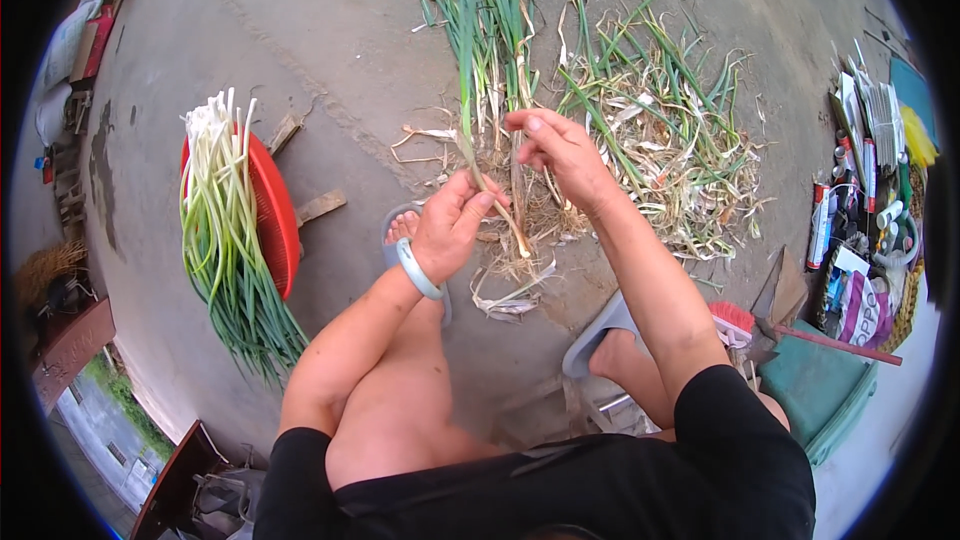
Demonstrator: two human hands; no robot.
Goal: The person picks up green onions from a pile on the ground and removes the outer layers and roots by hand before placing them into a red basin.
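My left hand (pixel 452 223), with a pale bangle on the wrist, grips the lower stalk of a green onion (pixel 466 90) whose green leaves rise toward the top of the view. My right hand (pixel 556 152) pinches a dry outer skin of that same green onion near its white end, fingers closed on it. Below both hands lies a heap of roots and peeled skins (pixel 520 240) on the concrete floor. A pile of uncleaned green onions (pixel 490 10) lies just beyond my hands.
A red basket (pixel 278 220) at the left holds a bundle of cleaned green onions (pixel 225 230). Trimmed leaves (pixel 670 130) spread to the right. A red brush (pixel 735 320), a green box (pixel 815 385) and assorted clutter (pixel 870 190) sit at the right. My feet wear grey sandals (pixel 598 335).
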